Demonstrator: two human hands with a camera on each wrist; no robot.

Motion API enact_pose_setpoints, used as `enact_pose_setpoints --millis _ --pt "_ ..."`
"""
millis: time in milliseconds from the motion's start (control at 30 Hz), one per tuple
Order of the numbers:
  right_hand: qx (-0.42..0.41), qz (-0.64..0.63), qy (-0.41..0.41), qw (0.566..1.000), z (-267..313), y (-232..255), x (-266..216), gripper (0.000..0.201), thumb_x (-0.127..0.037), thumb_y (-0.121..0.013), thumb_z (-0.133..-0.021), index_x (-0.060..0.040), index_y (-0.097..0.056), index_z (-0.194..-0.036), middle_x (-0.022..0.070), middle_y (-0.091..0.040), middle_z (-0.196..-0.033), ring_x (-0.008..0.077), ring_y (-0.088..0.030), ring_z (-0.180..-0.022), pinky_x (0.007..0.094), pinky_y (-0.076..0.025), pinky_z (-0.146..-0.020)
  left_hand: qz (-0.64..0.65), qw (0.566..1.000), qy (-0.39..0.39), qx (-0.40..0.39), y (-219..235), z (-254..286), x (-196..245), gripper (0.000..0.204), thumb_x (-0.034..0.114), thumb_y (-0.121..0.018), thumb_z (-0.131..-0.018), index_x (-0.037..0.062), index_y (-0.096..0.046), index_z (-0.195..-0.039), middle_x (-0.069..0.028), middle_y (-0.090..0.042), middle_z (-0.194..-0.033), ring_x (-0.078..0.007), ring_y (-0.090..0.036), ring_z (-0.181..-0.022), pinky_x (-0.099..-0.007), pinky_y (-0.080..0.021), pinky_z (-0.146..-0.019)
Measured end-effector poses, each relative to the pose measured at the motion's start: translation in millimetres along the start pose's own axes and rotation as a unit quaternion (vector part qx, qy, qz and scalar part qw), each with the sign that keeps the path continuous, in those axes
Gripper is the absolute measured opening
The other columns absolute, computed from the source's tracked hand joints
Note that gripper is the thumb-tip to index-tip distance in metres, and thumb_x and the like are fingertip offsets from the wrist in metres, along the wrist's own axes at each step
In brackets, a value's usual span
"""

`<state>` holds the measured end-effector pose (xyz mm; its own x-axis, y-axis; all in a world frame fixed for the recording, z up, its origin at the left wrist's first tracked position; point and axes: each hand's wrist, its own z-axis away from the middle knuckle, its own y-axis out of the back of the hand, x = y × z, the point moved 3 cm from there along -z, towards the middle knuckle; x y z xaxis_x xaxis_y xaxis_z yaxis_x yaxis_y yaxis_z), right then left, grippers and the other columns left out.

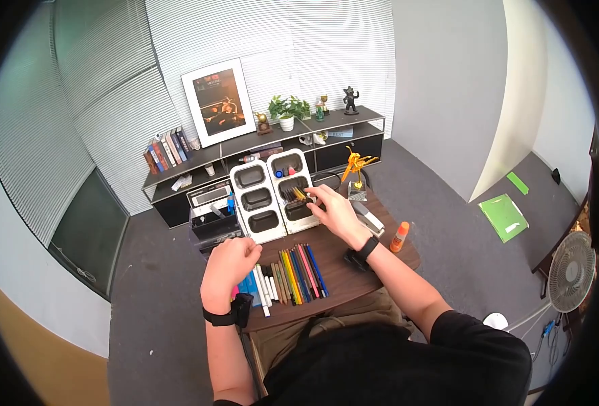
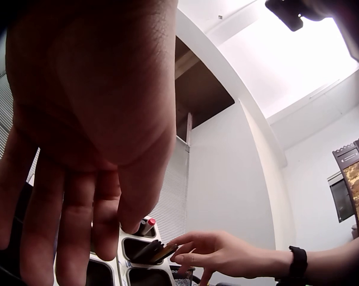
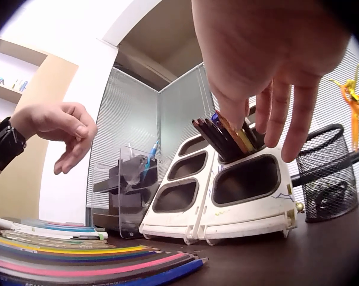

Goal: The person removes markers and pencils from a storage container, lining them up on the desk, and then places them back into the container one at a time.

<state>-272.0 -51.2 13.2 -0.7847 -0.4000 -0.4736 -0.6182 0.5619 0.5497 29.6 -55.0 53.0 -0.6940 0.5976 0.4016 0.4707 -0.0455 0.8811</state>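
My right hand (image 1: 337,213) reaches over the white organizer (image 1: 272,233), which leans upright with two columns of black compartments. Its thumb and index finger pinch the upper end of a yellow-brown pencil (image 2: 166,252) among dark pencils (image 3: 221,140) in the right column's middle compartment. The other fingers extend downward, holding nothing. My left hand (image 1: 230,262) hovers above the table's left side, fingers loosely bent and nothing in them. Beneath and beside it lie white markers (image 1: 263,291) and a row of colored pencils (image 1: 303,274), including yellow, pink and blue ones.
A dark desk organizer (image 1: 211,227) with a blue pen stands left of the white one. To the right are a black mesh cup (image 3: 328,179), a golden figurine (image 1: 358,166) and an orange glue stick (image 1: 400,237). A low shelf (image 1: 232,145) runs behind the table.
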Motion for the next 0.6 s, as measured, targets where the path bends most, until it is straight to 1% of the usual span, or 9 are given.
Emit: enact_pose_setpoints --millis 67,133,200,233,300,367,600 --pt "-0.005 0.003 0.005 1.0 -2.7 -2.0 1.7 0.032 -0.016 -0.075 -0.102 -0.0084 -0.069 -0.132 0.0121 -0.07 -0.114 0.0344 -0.076 -0.093 0.0468 -0.061 -0.082 0.033 0.999 0.024 -0.001 3.2 1.7 2.6 0.03 0.028 -0.07 -0.101 0.0018 -0.079 -0.09 -0.0195 -0.077 -0.083 -0.0423 -0.075 -0.082 -0.049 -0.06 -0.077" --pt "-0.009 0.007 0.012 1.0 -5.0 -3.5 2.3 0.029 -0.015 -0.074 -0.102 -0.0075 -0.071 -0.13 0.0123 -0.071 -0.113 0.0349 -0.076 -0.092 0.0467 -0.061 -0.082 0.028 0.999 0.024 0.0 4.1 1.5 1.3 0.029 0.028 -0.07 -0.101 0.0018 -0.079 -0.09 -0.0195 -0.077 -0.083 -0.0422 -0.075 -0.082 -0.0491 -0.06 -0.077" --pt "-0.007 0.017 0.016 1.0 -6.7 -4.0 2.9 0.024 -0.014 -0.074 -0.102 -0.0058 -0.073 -0.124 0.0141 -0.074 -0.112 0.0369 -0.076 -0.092 0.0467 -0.062 -0.082 0.023 0.999 0.024 0.001 4.3 1.4 0.3 0.029 0.028 -0.07 -0.101 0.0018 -0.079 -0.09 -0.0195 -0.077 -0.083 -0.0421 -0.075 -0.082 -0.0492 -0.06 -0.077" --pt "-0.006 0.017 0.016 1.0 -7.5 -4.2 2.9 0.024 -0.014 -0.074 -0.102 -0.0058 -0.073 -0.124 0.0141 -0.074 -0.112 0.0369 -0.076 -0.092 0.0467 -0.062 -0.082 0.026 0.999 0.023 0.003 4.3 1.6 0.0 0.029 0.028 -0.07 -0.101 0.0017 -0.079 -0.09 -0.0195 -0.077 -0.083 -0.0422 -0.075 -0.082 -0.0494 -0.06 -0.077" --pt "0.009 0.015 0.006 1.0 -9.6 -3.6 2.7 0.022 -0.013 -0.073 -0.102 -0.0046 -0.073 -0.122 0.0162 -0.077 -0.111 0.0384 -0.077 -0.096 0.0466 -0.062 -0.083 0.028 0.999 0.022 0.005 3.5 1.7 -1.8 0.029 0.028 -0.07 -0.101 0.0016 -0.078 -0.09 -0.0195 -0.077 -0.083 -0.0423 -0.075 -0.082 -0.0495 -0.06 -0.077" --pt "0.01 0.01 0.002 1.0 -10.8 -2.3 1.5 0.022 -0.013 -0.073 -0.102 -0.0043 -0.074 -0.122 0.017 -0.078 -0.111 0.0388 -0.077 -0.097 0.0466 -0.062 -0.083 0.001 1.0 0.001 0.005 2.3 1.0 -4.3 0.032 0.028 -0.067 -0.104 0.0001 -0.078 -0.092 -0.0107 -0.078 -0.075 -0.023 -0.078 -0.069 -0.0365 -0.06 -0.07" --pt "0.007 0.009 0.001 1.0 -11.8 -0.9 2.2 0.025 -0.016 -0.071 -0.103 -0.0036 -0.073 -0.125 0.0178 -0.079 -0.115 0.039 -0.078 -0.099 0.0472 -0.063 -0.086 0.001 1.0 -0.002 0.005 -0.9 0.0 -6.5 0.033 0.028 -0.067 -0.104 -0.0003 -0.078 -0.091 -0.0108 -0.078 -0.074 -0.023 -0.078 -0.069 -0.0365 -0.06 -0.07"
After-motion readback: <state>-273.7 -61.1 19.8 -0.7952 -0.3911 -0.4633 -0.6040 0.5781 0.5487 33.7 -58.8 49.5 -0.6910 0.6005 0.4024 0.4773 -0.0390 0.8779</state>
